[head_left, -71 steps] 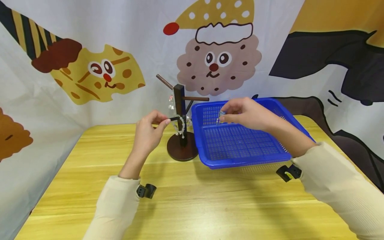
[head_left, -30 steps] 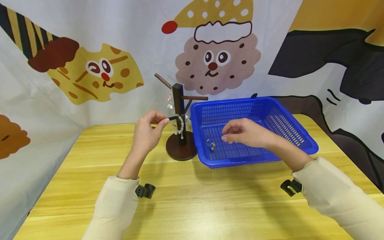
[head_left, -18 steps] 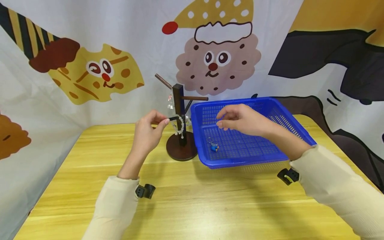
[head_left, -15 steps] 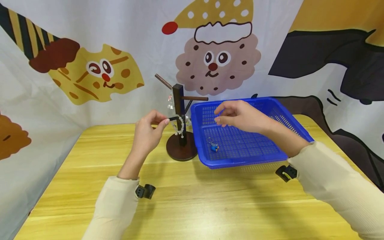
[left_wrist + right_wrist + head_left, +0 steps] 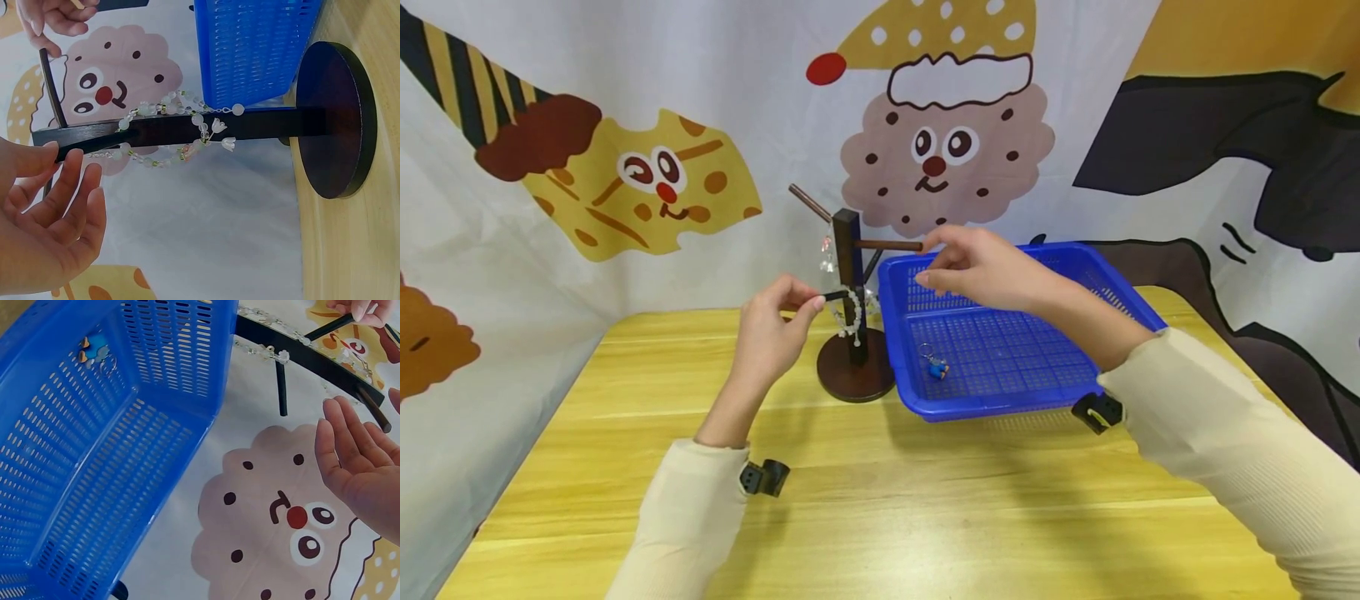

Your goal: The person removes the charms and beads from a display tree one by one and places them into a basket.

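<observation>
A dark wooden jewellery stand (image 5: 850, 275) with several pegs stands upright on the table. My left hand (image 5: 775, 321) pinches the end of its lower front peg, thumb against fingers. On that peg hangs a pale beaded bracelet (image 5: 167, 109) with white flower charms. Another string of clear and pinkish beads (image 5: 828, 254) hangs from the upper left peg. My right hand (image 5: 981, 267), fingers relaxed and holding nothing, is at the tip of the upper right peg (image 5: 891, 246); whether they touch is unclear. A blue keychain (image 5: 937, 367) with a metal ring lies in the blue basket (image 5: 977, 408).
The basket stands right of the stand, close to its round base (image 5: 856, 387). Behind the wooden table (image 5: 880, 508) hangs a white cloth (image 5: 790, 67) with cartoon prints. More beads show behind the post, partly hidden.
My right hand has let go of the keychain, which now lies in the basket. It has then moved up and left to the upper right peg. The left hand keeps its place.
</observation>
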The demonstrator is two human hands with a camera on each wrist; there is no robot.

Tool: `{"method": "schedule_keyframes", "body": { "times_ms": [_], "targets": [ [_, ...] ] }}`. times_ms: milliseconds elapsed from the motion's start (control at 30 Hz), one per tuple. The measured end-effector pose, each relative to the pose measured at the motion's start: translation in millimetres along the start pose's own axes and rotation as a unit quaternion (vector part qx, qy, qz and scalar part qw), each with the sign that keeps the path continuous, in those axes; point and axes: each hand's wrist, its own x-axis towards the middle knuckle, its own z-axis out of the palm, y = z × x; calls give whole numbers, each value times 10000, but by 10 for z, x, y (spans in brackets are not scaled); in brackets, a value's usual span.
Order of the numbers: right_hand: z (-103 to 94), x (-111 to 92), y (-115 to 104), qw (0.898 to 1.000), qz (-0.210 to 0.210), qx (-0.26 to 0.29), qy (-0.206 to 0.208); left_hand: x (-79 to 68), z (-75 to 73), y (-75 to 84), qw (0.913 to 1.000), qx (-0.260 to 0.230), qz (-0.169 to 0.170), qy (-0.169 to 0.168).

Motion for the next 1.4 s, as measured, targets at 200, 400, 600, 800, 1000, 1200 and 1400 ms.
{"method": "schedule_keyframes", "body": {
  "times_ms": [200,400,600,800,1000,1200,1400],
  "targets": [
    [-11,16,-8,9999,118,37,-63,-1,7,1,10000,-2,71,20],
    [0,7,-13,9998,-46,209,-41,0,1,-4,10000,10,85,19],
    [15,-11,-38,9990,-372,248,-32,9,-36,-28,9998,102,161,-27],
    [90,-38,-131,9978,-602,266,-88,30,-104,-87,9996,147,242,-79],
    [196,-48,-265,9959,-811,398,-107,70,-174,-160,9996,41,254,-130],
    [295,-32,-358,9945,-1012,252,-123,117,-229,-210,9996,-81,125,-247],
    [385,-12,-433,9930,-1173,81,-105,160,-266,-240,9994,38,162,-298]
  ]
}}
